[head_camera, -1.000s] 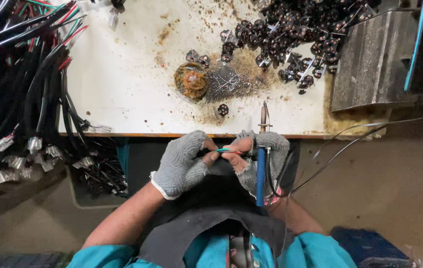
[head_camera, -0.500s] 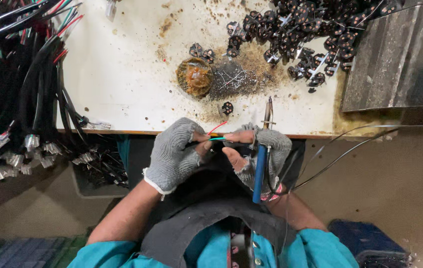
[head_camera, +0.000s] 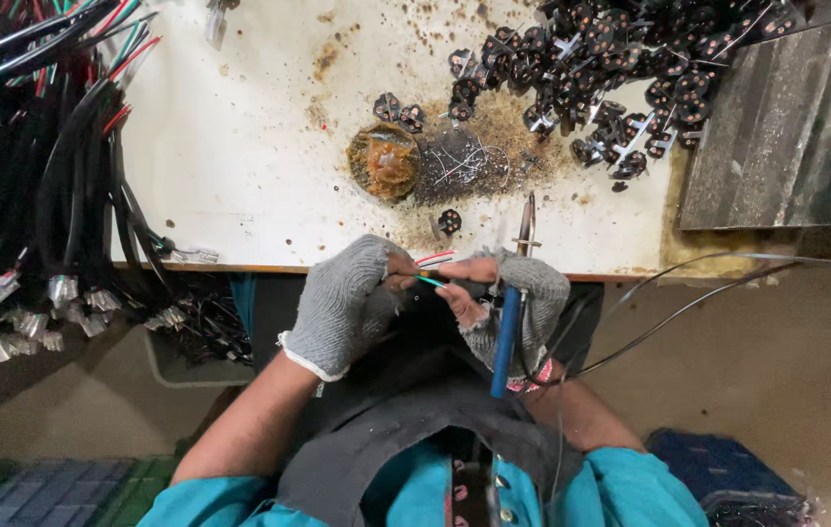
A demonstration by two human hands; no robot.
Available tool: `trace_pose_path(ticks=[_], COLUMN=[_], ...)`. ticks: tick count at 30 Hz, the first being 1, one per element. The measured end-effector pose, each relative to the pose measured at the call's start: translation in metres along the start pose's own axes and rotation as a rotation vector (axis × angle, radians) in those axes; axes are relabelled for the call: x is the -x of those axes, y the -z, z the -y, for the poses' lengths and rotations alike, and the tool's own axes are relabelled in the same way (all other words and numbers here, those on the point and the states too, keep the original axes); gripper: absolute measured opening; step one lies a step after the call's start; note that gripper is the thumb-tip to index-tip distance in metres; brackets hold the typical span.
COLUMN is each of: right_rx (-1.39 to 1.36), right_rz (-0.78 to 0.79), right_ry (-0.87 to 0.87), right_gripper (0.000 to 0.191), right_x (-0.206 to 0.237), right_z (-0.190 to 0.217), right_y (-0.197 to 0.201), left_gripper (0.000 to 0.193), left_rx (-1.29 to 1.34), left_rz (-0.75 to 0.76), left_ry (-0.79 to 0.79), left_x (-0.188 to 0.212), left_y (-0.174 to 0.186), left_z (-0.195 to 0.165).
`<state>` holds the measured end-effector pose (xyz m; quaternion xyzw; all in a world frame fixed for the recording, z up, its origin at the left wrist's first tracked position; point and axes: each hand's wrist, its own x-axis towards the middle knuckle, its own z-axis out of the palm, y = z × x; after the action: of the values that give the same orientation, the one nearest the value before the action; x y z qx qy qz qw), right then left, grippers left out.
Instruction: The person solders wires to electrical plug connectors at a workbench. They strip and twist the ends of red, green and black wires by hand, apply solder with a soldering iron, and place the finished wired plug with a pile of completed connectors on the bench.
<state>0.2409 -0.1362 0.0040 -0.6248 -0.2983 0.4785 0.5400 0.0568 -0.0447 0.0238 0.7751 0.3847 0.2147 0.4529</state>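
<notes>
Grey knit-gloved left hand (head_camera: 345, 304) fingers pinching thin coloured wires (head_camera: 432, 272), right hand (head_camera: 511, 298) clamped on blue-handled soldering iron (head_camera: 511, 310).

Both the left hand (head_camera: 345, 303) and the right hand (head_camera: 518, 307) wore grey knitted gloves with open fingertips; teal sleeves covered the upper arms.
</notes>
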Motion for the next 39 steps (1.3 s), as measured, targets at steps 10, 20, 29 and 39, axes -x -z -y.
trace_pose_path(ticks=[10, 20, 29, 39], right_rx=[0.232, -0.113, -0.083, 0.001], right_rz=[0.031, 0.287, 0.253, 0.084], right_ry=[0.268, -0.014, 0.210, 0.321], right_gripper=[0.004, 0.023, 0.010, 0.030], right_x=[0.005, 0.031, 0.023, -0.008], right_z=[-0.003, -0.018, 0.000, 0.032], right_y=[0.006, 0.031, 0.020, -0.003], left_gripper=[0.013, 0.058, 0.044, 0.018], left_rx=[-0.014, 0.305, 0.756, 0.121], left_rz=[0.056, 0.164, 0.300, -0.032], left_ry=[-0.013, 0.425, 0.567, 0.142], left_x=[0.004, 0.013, 0.017, 0.014], left_y=[0.002, 0.013, -0.002, 0.000], left_z=[0.001, -0.028, -0.011, -0.003])
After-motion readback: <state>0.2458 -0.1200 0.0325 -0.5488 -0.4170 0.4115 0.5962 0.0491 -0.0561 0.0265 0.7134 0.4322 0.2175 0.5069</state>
